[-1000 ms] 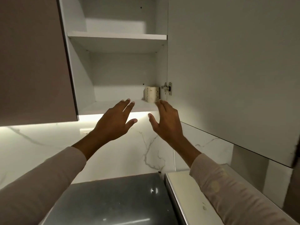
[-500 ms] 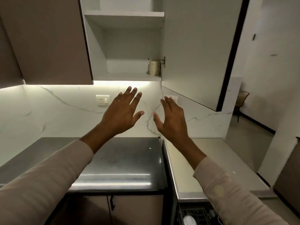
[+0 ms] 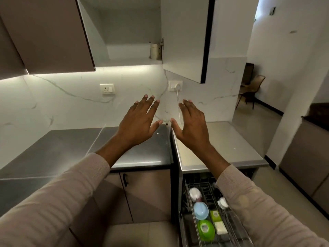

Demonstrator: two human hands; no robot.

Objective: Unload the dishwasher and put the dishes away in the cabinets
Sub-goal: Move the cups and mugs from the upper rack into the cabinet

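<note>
Hovering hands [image 3: 138, 124] [image 3: 193, 126], outstretched, flat, empty

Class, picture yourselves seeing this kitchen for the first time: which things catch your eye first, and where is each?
The left hand and right hand hover open at centre, above the counter, holding nothing. Above them, the open cabinet holds one pale cup at its shelf's right end. At bottom right, the pulled-out dishwasher rack shows a green bowl and a blue bowl.
</note>
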